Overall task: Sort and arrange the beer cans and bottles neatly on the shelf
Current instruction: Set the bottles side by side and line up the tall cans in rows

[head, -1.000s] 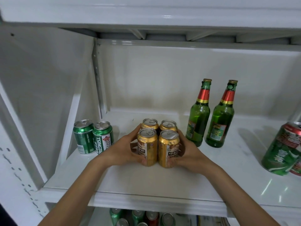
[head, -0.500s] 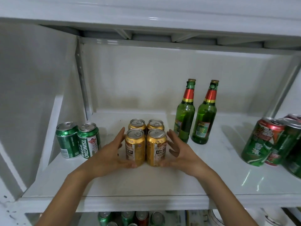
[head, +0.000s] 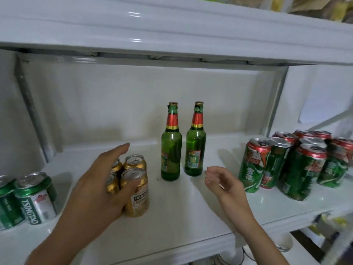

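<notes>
On the shelf (head: 181,213) the gold cans (head: 133,188) stand squared in a block, left hand (head: 103,186) resting on them with fingers straight; right hand (head: 219,180) loose, holding nothing; green-red cans (head: 294,165) at right look unsorted.

Glossy white shelf (head: 172,222), shiny metal cans (head: 136,190), glass bottles (head: 171,155)

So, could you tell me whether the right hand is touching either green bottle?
Apart. The head view shows the right hand held loosely open in the air, with bare white shelf visible between its fingertips and the nearer green bottle.
</notes>
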A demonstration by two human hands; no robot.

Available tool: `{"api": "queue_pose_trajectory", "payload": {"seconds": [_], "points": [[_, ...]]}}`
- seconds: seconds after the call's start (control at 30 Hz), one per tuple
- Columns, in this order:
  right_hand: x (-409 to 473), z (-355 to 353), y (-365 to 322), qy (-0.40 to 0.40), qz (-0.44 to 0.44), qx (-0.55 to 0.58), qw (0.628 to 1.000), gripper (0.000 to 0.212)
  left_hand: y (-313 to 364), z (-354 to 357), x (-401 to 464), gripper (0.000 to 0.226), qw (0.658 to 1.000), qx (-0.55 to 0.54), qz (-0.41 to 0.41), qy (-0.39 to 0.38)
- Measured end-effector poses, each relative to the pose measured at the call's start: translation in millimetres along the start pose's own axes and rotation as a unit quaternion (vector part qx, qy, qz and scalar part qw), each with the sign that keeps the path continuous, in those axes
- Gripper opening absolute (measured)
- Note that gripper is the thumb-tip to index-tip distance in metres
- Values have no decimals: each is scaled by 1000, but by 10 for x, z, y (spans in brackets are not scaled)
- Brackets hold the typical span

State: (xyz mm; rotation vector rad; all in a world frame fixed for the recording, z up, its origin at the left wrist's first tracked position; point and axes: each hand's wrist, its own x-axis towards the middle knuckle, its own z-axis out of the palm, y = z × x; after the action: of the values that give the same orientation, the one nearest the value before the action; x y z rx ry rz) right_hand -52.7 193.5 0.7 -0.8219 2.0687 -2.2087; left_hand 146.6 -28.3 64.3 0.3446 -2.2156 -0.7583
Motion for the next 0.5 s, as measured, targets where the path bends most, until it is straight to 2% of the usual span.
{"api": "queue_pose_trajectory", "payload": {"seconds": [0.13, 0.27, 0.37, 0.43, 0.5], "points": [[456, -126, -86, -29, -16, -25, 999, 46, 315, 392, 303, 59, 996, 74, -13, 39], [937, -137, 40, -101, 24, -94, 990, 84, 476, 792, 759, 70, 993, 117, -32, 1], [1200, -37, 126, -122, 37, -119, 985, 103, 483, 1027, 1081, 82, 989, 118, -80, -39], [1305, 31, 146, -124, 41, -109, 985, 103, 493, 1141, 1247, 86, 988, 98, -106, -54], [1387, 92, 161, -129, 30, -79, 988, 81, 523, 1225, 1370, 82, 987, 59, -136, -58]]}}
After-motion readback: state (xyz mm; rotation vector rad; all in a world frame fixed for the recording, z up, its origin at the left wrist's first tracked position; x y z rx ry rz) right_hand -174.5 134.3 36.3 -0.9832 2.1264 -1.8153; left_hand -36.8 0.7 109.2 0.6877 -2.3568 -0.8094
